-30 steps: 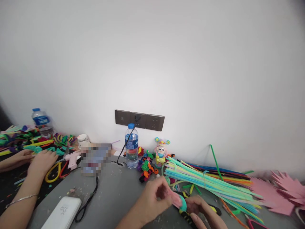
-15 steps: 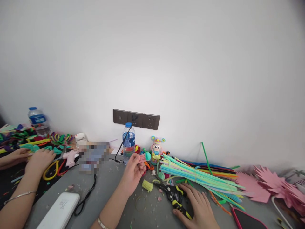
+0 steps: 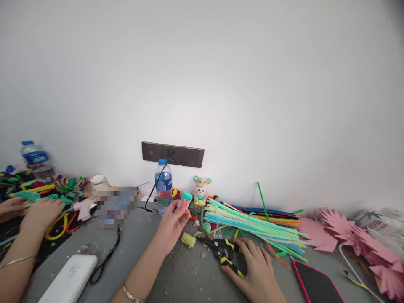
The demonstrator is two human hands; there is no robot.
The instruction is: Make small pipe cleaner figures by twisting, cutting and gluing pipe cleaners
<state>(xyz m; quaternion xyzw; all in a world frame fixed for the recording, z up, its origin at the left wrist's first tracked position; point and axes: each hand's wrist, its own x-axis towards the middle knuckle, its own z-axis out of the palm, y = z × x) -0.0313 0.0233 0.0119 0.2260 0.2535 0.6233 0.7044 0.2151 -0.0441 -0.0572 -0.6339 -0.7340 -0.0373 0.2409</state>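
Observation:
My left hand (image 3: 173, 225) pinches a pink piece with a teal top (image 3: 184, 201) and holds it raised over the table, tilted upward. My right hand (image 3: 254, 269) rests around the black and yellow pliers (image 3: 222, 250), its thumb and fingers on the handles, the jaws pointing left. Beside the jaw tips lies a short yellow fuzzy bundle (image 3: 188, 240). Behind the pliers stands a small figure (image 3: 200, 192) with round blue ears. To its right is a long bundle of pastel pipe cleaners (image 3: 252, 223).
Left lie a white power bank (image 3: 71, 280) and a pixelated device (image 3: 116, 208). A water bottle (image 3: 163, 183) stands by the wall. At right are a pink-edged phone (image 3: 317, 284) and pink paper pieces (image 3: 344, 231). Another person's hands (image 3: 39, 212) work at far left.
The view has shifted a little to the right. The pink piece in my left hand has turned from lying nearly level to pointing upward. My right hand stays at the pliers.

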